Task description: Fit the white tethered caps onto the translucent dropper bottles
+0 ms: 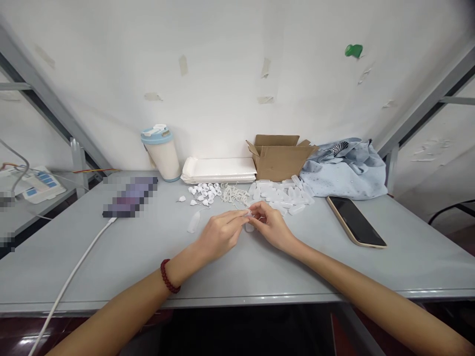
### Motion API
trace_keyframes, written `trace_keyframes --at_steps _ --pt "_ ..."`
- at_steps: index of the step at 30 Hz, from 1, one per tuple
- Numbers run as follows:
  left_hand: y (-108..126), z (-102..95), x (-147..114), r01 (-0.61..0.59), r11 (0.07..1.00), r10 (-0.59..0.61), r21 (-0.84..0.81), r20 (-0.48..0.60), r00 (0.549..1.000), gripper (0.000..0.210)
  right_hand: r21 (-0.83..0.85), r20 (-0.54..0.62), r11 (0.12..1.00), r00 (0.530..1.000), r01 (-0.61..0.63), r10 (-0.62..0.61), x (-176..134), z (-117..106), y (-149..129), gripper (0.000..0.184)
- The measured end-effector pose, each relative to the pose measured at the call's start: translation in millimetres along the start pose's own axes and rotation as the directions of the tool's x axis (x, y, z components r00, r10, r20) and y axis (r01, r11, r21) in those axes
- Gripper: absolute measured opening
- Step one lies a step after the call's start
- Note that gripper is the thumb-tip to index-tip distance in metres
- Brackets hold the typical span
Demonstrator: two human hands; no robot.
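Above the middle of the table, my left hand (220, 231) and my right hand (273, 226) meet with their fingertips pinched together. Between them is a small translucent plastic bottle (250, 227) with a white part at its top; the fingers cover most of it. Left of my left hand, another translucent bottle (193, 222) lies on the table with a thin cord at its end. Just beyond my hands are loose white caps (208, 190), a heap of off-white cord loops (234, 194) and a pile of translucent bottles (293, 194).
Along the wall stand a lidded cup (163, 158), a stack of white padded envelopes (222, 170), an open cardboard box (280, 163) and a light blue cloth (345, 173). A phone (356, 222) lies right; a cabled, blurred device (129, 198) lies left on the grey table (148, 252).
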State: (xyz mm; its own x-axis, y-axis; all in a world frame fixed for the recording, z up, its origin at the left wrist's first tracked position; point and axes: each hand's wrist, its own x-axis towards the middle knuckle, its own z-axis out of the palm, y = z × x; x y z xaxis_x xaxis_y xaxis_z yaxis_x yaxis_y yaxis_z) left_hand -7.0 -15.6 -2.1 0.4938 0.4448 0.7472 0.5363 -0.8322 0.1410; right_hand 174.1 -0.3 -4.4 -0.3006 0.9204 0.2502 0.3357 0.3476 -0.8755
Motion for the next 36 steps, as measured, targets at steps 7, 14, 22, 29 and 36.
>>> trace_keyframes --at_steps 7,14,22,29,36 --pt "4 -0.6 4 0.102 0.991 -0.103 -0.086 -0.014 0.995 0.026 -0.014 -0.022 1.000 0.999 0.024 -0.024 -1 0 -1 0.022" --pt "5 -9.7 14 0.420 0.865 -0.423 -0.275 0.052 0.905 0.011 -0.072 0.037 0.989 0.991 0.127 -0.125 -4 0 -5 0.018" --pt "4 -10.4 16 0.537 0.782 -0.503 -0.318 0.188 0.844 0.010 -0.074 0.090 0.986 0.986 0.147 -0.140 -4 0 -1 0.015" --pt "2 -10.5 17 0.544 0.790 -0.507 -0.284 0.197 0.839 0.014 -0.130 0.120 0.976 0.980 0.173 -0.158 -4 1 1 0.012" --pt "0 -8.3 12 0.484 0.848 -0.437 -0.216 0.231 0.869 0.016 -0.059 0.111 0.997 0.993 0.049 -0.042 -3 2 -3 0.019"
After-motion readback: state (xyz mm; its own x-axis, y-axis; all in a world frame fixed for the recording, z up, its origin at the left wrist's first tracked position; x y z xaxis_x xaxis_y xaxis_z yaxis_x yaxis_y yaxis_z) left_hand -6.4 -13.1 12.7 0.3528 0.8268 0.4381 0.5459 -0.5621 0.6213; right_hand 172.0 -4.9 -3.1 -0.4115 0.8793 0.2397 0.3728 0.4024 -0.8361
